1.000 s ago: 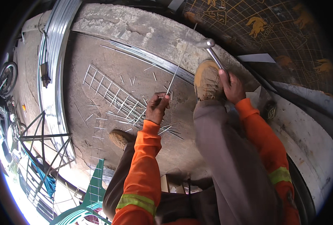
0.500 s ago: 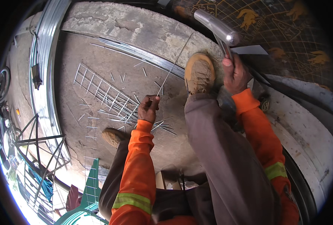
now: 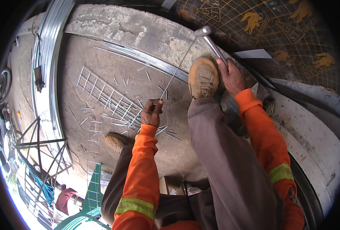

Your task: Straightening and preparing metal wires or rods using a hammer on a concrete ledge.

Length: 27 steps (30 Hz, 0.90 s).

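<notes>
Pinched in my left hand is the near end of a thin metal rod. The rod slants up to the right, its far end lying over the rough concrete ledge. My right hand is wrapped round the handle of a metal hammer. The hammer's head is down at the rod's far end; whether they touch I cannot tell. Right of the rod, my tan shoe rests by the ledge. Beyond my left hand lie a welded wire grid and several short cut rods.
Long metal bars lie along the ledge's foot. Shiny metal channels stretch down the left side. A dark printed board leans at the upper right. At the lower left are a black metal frame and a green plastic chair.
My right hand has swung the hammer down and to the left, bringing its head onto the rod's far end. My left hand keeps the rod in nearly the same place.
</notes>
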Each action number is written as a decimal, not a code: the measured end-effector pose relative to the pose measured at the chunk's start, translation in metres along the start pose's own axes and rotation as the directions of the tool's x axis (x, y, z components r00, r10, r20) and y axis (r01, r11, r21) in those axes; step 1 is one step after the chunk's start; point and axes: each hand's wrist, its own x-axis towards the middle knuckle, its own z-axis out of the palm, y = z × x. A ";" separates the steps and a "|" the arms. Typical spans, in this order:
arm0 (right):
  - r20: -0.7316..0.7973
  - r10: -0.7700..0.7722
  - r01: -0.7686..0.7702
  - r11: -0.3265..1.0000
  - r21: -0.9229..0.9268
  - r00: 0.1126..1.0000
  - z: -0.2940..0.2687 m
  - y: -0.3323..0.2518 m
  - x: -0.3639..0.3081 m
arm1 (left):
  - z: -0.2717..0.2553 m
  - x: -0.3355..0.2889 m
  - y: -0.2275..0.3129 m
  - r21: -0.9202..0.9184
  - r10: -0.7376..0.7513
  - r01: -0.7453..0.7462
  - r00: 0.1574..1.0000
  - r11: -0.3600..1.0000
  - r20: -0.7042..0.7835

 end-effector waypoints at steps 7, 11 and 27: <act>-0.115 -0.063 0.073 0.994 0.087 0.991 0.001 0.004 -0.003 | 0.003 0.000 -0.002 0.038 0.016 -0.014 0.999 0.999 -0.041; -0.040 0.110 -0.107 0.991 0.076 0.993 -0.002 -0.020 -0.009 | -0.002 -0.002 -0.004 0.061 0.001 0.002 0.998 0.998 -0.055; 0.155 -0.110 0.114 0.993 -0.015 0.982 0.003 -0.001 -0.019 | 0.001 -0.003 -0.010 0.071 0.059 -0.052 0.993 0.996 -0.101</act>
